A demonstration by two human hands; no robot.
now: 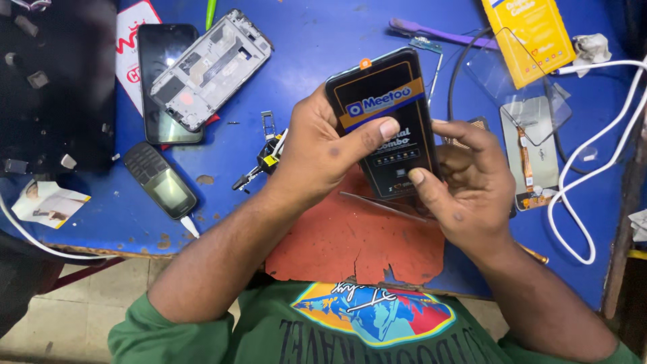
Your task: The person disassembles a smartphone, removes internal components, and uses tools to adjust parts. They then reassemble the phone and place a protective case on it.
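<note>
Both hands hold a black phone display panel (384,114) with an orange and blue protective sticker, tilted above the blue table (323,40). My left hand (317,152) grips its left edge, thumb pressed across the sticker. Along the panel's lower right edge sits my right hand (465,185), its thumb on the glass. Below the panel, thin metal tweezers (381,204) lie on a torn orange mat (350,239).
A bare phone frame (212,67) rests over a black phone (158,54) at upper left; a small keypad phone (162,180) lies below. A yellow box (529,34), a loose screen part (532,152), a white cable (593,162) and a purple tool (431,30) sit right.
</note>
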